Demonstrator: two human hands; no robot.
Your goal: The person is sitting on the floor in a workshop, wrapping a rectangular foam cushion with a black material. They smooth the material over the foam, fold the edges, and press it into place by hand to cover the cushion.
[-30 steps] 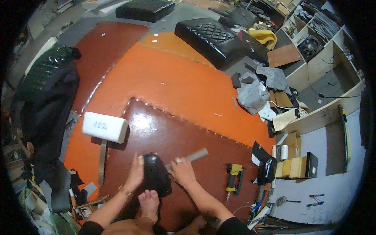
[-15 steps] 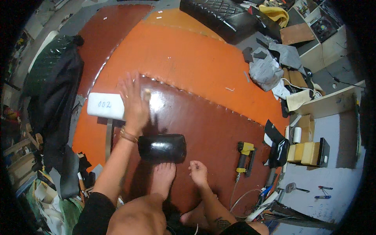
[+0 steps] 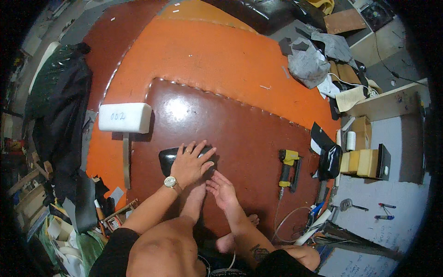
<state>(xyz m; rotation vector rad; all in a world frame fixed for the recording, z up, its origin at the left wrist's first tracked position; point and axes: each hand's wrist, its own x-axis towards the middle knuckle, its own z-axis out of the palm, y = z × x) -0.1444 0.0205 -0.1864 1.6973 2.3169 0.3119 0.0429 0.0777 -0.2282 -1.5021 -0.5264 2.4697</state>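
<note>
My left hand [image 3: 187,168], with a watch on the wrist, lies open with spread fingers on top of a glossy black padded piece [image 3: 167,159], partly covering it. My bare foot [image 3: 195,197] is just below that piece, partly hidden by the hand. My right hand [image 3: 221,189] is open beside the piece's lower right, palm turned up and fingers slightly bent, holding nothing. A white foam block [image 3: 134,115] with handwriting lies at the left over a narrow grey-brown bar [image 3: 127,164]. A yellow-and-black air nail gun [image 3: 288,171] with a hose lies to the right.
Orange and maroon mats [image 3: 207,55] cover the floor. A long black wrapped bundle [image 3: 60,106] lines the left. Black upholstered pieces [image 3: 258,14], grey scraps [image 3: 307,67], a wooden shelving unit [image 3: 383,99] and yellow foam blocks [image 3: 364,164] sit along the back and right.
The black piece has turned sideways. My left hand reached forward, then came back onto it. My right hand has let go of a grey strip and turned palm up. The view has shifted.
</note>
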